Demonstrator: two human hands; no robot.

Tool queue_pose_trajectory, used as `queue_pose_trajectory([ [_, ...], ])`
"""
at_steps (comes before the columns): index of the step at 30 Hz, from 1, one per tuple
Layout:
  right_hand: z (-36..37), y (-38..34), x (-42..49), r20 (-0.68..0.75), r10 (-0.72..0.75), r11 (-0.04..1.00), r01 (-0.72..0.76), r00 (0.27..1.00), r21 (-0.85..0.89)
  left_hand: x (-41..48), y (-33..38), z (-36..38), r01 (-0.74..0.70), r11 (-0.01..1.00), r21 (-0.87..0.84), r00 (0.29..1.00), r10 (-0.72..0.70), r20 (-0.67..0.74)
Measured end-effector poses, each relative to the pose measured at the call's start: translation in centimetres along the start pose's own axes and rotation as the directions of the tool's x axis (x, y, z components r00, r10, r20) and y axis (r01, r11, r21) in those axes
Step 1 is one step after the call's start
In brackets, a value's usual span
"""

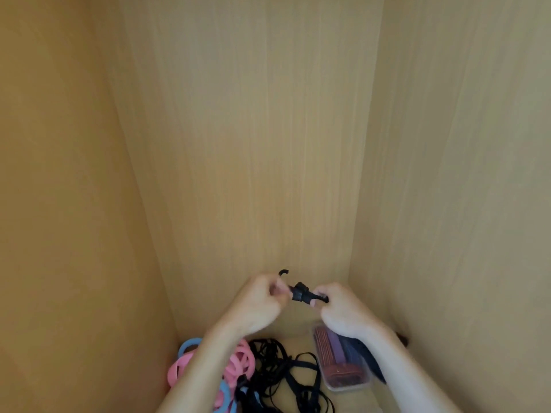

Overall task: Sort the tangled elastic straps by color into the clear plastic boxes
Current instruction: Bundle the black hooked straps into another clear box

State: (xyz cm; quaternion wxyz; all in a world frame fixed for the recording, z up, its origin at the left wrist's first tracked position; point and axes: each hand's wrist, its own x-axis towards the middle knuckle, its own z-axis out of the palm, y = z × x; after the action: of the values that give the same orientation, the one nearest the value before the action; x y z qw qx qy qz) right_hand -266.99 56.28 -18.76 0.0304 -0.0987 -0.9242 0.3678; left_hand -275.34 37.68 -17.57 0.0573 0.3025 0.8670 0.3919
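Note:
Raised in front of the wooden back wall, my left hand [262,302] and my right hand [340,311] both pinch a small rolled black strap [299,293] between them. A short black end curls up above my left hand. Below on the shelf floor lies a tangled heap of black straps [286,374], with pink straps [238,362] and blue straps [189,344] at its left, partly hidden by my left forearm. A clear plastic box [343,371] holding dark red and purple straps sits on the right, partly behind my right wrist.
I am looking into a light wooden cabinet, with side walls [74,204] close on the left and right and a back wall [259,144] just behind my hands. A dark piece [371,365] lies against the box's right side.

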Motion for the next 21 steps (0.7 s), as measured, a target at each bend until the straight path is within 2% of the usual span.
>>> queue_pose_trajectory([
  [1, -0.3, -0.1, -0.2, 0.038, -0.02, 0.998, 0.022, 0.999, -0.064, 0.2, 0.5, -0.4, -0.091, 0.993, 0.082, 0.995, 0.093, -0.021],
  [2, -0.4, -0.2, -0.4, 0.067, -0.039, 0.991, 0.048, 0.997, -0.123, 0.5, 0.8, -0.5, -0.162, 0.961, 0.223, 0.987, 0.156, 0.045],
  [4, -0.6, -0.4, -0.7, 0.094, -0.077, 0.972, 0.096, 0.993, -0.214, 0.7, 1.1, 0.1, -0.186, 0.9, 0.395, 0.973, 0.112, 0.204],
  [5, -0.6, -0.6, -0.9, 0.102, -0.094, 0.96, 0.117, 0.99, -0.255, 0.6, 1.2, 0.6, -0.176, 0.897, 0.405, 0.965, 0.076, 0.251],
  [8, -0.5, -0.7, -1.4, 0.106, -0.106, 0.93, 0.136, 0.989, -0.34, 0.4, 0.5, 2.3, -0.122, 0.939, 0.322, 0.949, 0.016, 0.316],
  [11, -0.3, -0.4, -1.8, 0.077, -0.107, 0.938, 0.126, 0.991, -0.323, 0.4, -0.3, 2.9, -0.093, 0.962, 0.257, 0.951, 0.009, 0.311],
  [14, 0.1, -0.2, -2.0, 0.038, -0.094, 0.963, 0.101, 0.995, -0.249, 0.5, -0.8, 3.3, -0.052, 0.989, 0.14, 0.964, 0.013, 0.266],
  [18, 1.0, 0.8, -1.9, 0.022, -0.056, 0.96, 0.06, 0.998, -0.275, 0.5, -1.6, 3.4, -0.01, 0.999, -0.033, 0.984, 0.015, 0.178],
  [19, 1.2, 1.1, -2.0, 0.019, -0.041, 0.968, 0.045, 0.999, -0.248, 0.5, -1.7, 3.3, 0.011, 0.997, -0.082, 0.987, 0.003, 0.161],
  [21, 1.8, 1.8, -2.3, 0.031, -0.011, 0.997, 0.014, 0.999, -0.073, 0.5, -1.9, 3.0, 0.065, 0.975, -0.211, 0.987, -0.032, 0.157],
])
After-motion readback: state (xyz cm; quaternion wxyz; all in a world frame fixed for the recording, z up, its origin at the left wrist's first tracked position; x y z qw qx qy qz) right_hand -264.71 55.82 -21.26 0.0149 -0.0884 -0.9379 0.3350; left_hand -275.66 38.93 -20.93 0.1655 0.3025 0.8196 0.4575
